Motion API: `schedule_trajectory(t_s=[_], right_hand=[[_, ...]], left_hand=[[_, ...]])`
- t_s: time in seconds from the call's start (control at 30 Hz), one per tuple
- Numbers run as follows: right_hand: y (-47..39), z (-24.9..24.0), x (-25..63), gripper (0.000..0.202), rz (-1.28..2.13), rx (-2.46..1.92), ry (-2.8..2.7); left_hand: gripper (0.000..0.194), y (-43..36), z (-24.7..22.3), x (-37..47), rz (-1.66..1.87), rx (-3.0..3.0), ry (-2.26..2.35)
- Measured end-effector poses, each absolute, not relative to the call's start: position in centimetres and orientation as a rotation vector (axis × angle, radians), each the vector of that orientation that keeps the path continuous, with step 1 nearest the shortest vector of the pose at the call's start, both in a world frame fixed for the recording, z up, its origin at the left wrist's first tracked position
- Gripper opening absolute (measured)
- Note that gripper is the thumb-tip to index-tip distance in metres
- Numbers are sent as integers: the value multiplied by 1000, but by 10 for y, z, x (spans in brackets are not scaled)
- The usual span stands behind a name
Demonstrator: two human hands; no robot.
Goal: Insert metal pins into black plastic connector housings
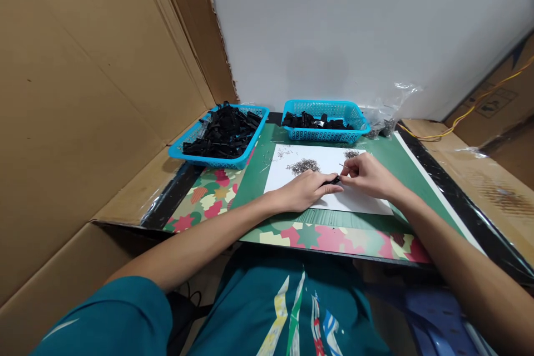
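Over a white sheet (279, 172), my left hand (309, 189) is closed on a small black piece (335, 179), held between thumb and fingers. My right hand (365, 175) meets it at the piece's right end, its fingers pinched around a thin metal part (344, 166), too small to make out fully. A pile of small metal parts (306, 166) lies just beyond my left hand. Behind my right hand is a smaller metal pile (351, 153), partly hidden by the fingers.
Two blue baskets hold black pieces: one at the back left (240, 163), another at the back centre (323, 134). Clear plastic bags (386, 122) with metal parts stand beside the latter. Cardboard (104, 67) walls the left side; a yellow cable (463, 115) runs at right.
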State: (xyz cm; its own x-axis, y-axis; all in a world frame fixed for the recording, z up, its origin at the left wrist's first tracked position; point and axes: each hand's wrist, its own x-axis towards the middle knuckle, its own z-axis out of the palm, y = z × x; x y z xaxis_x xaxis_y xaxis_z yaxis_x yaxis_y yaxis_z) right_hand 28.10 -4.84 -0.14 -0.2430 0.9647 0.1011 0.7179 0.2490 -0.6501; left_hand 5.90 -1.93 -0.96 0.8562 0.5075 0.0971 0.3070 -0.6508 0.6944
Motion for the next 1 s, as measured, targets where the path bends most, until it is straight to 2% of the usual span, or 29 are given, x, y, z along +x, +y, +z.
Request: schedule_trajectory(t_s=[0.17,0.37,0.63,0.87,1.0], right_hand=[[-47,-8,282,23,655,-1474,-2032],[-46,-5,288,26,828,-1490,-2061],[-44,-4,306,48,996,-1458,-2008],[-44,-4,303,48,991,-1467,-2047],[-43,-5,297,44,872,-1500,-2066]], left_hand=[[44,-20,-11,59,388,2292,594],[49,-21,-9,57,383,2408,551],[49,-21,-10,56,396,2366,553],[41,-21,-10,56,407,2373,549],[45,-20,-11,56,403,2376,553]])
